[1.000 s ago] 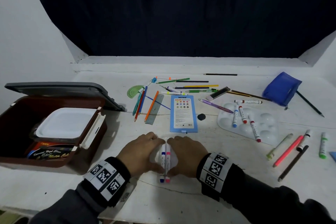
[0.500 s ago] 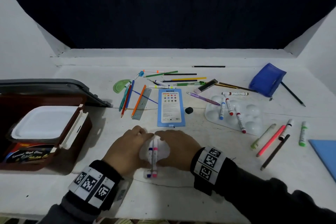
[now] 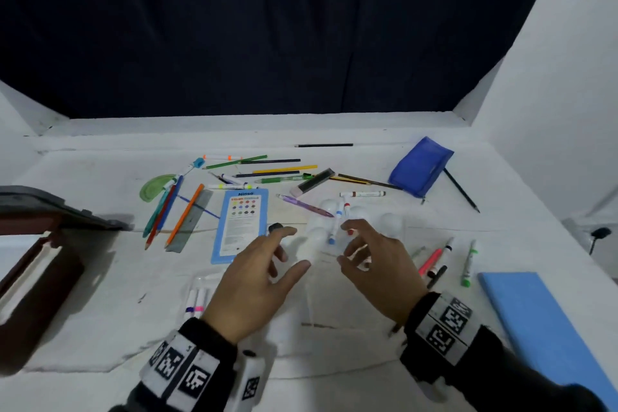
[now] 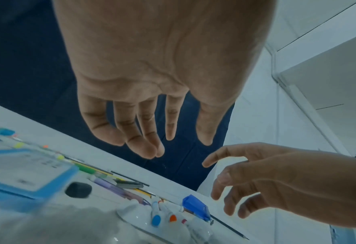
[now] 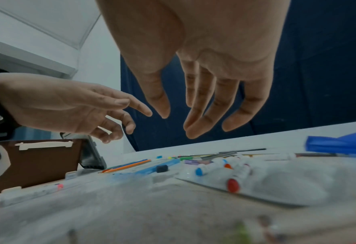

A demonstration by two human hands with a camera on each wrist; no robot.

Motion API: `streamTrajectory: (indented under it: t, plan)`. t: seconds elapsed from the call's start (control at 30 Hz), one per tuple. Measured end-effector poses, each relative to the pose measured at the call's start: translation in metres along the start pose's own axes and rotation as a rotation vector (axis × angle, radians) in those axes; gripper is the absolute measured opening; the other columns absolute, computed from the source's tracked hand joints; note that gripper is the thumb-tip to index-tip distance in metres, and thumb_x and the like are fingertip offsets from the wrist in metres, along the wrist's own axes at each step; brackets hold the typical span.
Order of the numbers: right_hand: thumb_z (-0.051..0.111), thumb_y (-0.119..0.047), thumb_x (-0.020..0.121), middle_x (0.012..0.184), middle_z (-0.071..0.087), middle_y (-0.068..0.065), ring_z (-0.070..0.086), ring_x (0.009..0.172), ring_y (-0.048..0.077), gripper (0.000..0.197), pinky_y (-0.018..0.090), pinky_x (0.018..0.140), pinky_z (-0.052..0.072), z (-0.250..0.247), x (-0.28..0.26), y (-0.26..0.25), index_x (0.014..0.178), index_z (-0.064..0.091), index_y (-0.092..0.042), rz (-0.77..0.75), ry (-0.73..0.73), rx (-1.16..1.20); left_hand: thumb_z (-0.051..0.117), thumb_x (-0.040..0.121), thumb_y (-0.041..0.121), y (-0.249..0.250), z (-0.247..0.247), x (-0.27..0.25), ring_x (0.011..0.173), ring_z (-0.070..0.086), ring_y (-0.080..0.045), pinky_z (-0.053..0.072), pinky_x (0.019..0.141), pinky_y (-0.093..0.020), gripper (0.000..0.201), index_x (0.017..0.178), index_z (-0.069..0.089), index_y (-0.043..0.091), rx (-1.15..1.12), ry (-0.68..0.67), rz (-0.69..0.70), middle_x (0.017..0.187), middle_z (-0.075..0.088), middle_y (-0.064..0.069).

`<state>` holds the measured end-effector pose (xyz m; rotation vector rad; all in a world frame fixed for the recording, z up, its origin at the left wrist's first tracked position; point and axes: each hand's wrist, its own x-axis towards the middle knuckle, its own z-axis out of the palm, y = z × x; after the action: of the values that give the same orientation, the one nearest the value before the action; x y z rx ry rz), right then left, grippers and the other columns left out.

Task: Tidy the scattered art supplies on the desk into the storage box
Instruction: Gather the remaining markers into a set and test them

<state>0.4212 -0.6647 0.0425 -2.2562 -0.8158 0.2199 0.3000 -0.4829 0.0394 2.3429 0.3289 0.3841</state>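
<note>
Both hands hang over the white desk (image 3: 100, 328) and hold nothing. The left hand (image 3: 254, 278) has its fingers spread and a little bent, with the palm facing down. The right hand (image 3: 378, 264) is just beside it, with loose, spread fingers too. There is a small gap between the two hands, and they do not touch. From the wrist views, both hands are up in the air above the desk.

Just in front of the fingertips lies a white paint tray (image 3: 391, 221) with round dips. A marker with a blue cap (image 3: 335, 227) and a marker with a red cap (image 3: 347, 216) lie on it. A purple pen (image 3: 302, 205) lies beside the tray, with its tip at the tray's far left edge.

The brown box (image 3: 36, 281) sits at the left edge of the desk, well apart from the hands. Its grey lid (image 3: 50, 207) is open.

Near the left wrist lie two markers, one purple and one pink (image 3: 195, 301), side by side.

A light blue card of colours (image 3: 240, 224) lies in the middle of the desk, with a small black eraser (image 3: 275, 227) just beside it. Left of the card lie an orange pencil (image 3: 185, 214), a grey ruler (image 3: 195, 217) and a green half-circle ruler (image 3: 155, 182). A blue pouch (image 3: 421, 165) sits far back on the right. A light blue book (image 3: 541, 321) lies at the right edge.
</note>
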Motion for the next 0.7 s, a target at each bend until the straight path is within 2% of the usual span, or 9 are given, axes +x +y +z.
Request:
streamTrajectory:
  t: [0.1,0.17,0.23,0.3,0.37,0.43,0.53,0.7]
  plan:
    - [0.069,-0.035,0.085,0.086,0.067,-0.011,0.065,0.073,0.005,0.035,0.032,0.077,0.057,-0.02,0.018,0.029,0.114,0.049,-0.038,0.075,-0.075,-0.006,0.06,0.087,0.058,0.015,0.025,0.03,0.08,0.058,-0.007,0.052,0.074,-0.028,0.046,0.129,0.048,0.043,0.031,-0.081,-0.059,0.098,0.056,0.011]
    - [0.069,-0.035,0.084,0.086,0.069,-0.01,0.066,0.073,0.006,0.035,0.031,0.077,0.058,-0.029,0.035,0.043,0.113,0.05,-0.035,0.116,-0.132,-0.024,0.057,0.09,0.058,0.018,0.039,0.054,0.084,0.057,-0.009,0.05,0.078,-0.03,0.046,0.131,0.047,0.04,0.115,-0.132,-0.082,0.101,0.058,0.006]
    - [0.068,-0.037,0.084,0.092,0.07,-0.007,0.065,0.084,0.011,0.038,0.032,0.082,0.055,-0.031,0.053,0.053,0.117,0.05,-0.032,0.141,-0.184,-0.095,0.055,0.093,0.055,0.02,0.053,0.08,0.089,0.058,-0.012,0.048,0.079,-0.031,0.041,0.13,0.048,0.038,0.193,-0.174,-0.1,0.104,0.06,0.003]
    - [0.069,-0.041,0.082,0.107,0.07,-0.001,0.063,0.1,0.018,0.046,0.033,0.089,0.052,-0.031,0.071,0.06,0.122,0.051,-0.028,0.132,-0.229,-0.201,0.055,0.096,0.045,0.023,0.067,0.103,0.094,0.059,-0.014,0.047,0.08,-0.029,0.037,0.129,0.051,0.031,0.244,-0.218,-0.125,0.111,0.062,0.0]
    - [0.072,-0.043,0.081,0.125,0.062,0.002,0.057,0.112,0.021,0.055,0.031,0.093,0.048,-0.031,0.085,0.064,0.128,0.052,-0.022,0.128,-0.305,-0.282,0.055,0.098,0.031,0.024,0.078,0.122,0.098,0.059,-0.017,0.045,0.083,-0.027,0.033,0.13,0.051,0.023,0.276,-0.264,-0.18,0.118,0.063,-0.003]
    - [0.073,-0.042,0.081,0.131,0.056,0.003,0.054,0.116,0.021,0.059,0.029,0.093,0.046,-0.03,0.095,0.066,0.129,0.052,-0.017,0.129,-0.397,-0.32,0.053,0.097,0.022,0.024,0.087,0.137,0.103,0.061,-0.022,0.049,0.09,-0.032,0.032,0.128,0.051,0.02,0.327,-0.299,-0.228,0.119,0.064,-0.007]
    - [0.077,-0.043,0.076,0.129,0.056,0.005,0.056,0.115,0.023,0.066,0.035,0.094,0.05,-0.03,0.108,0.069,0.13,0.049,-0.015,0.132,-0.479,-0.36,0.051,0.093,0.019,0.025,0.097,0.15,0.103,0.062,-0.027,0.049,0.087,-0.034,0.028,0.121,0.05,0.019,0.425,-0.349,-0.245,0.113,0.064,-0.009]
    - [0.082,-0.028,0.07,0.109,0.065,0.008,0.069,0.092,0.025,0.08,0.042,0.079,0.06,-0.027,0.119,0.07,0.136,0.038,-0.015,0.194,-0.515,-0.276,0.059,0.091,0.019,0.03,0.098,0.156,0.106,0.061,-0.027,0.046,0.084,-0.03,0.038,0.127,0.047,0.018,0.484,-0.38,-0.262,0.117,0.064,-0.008]
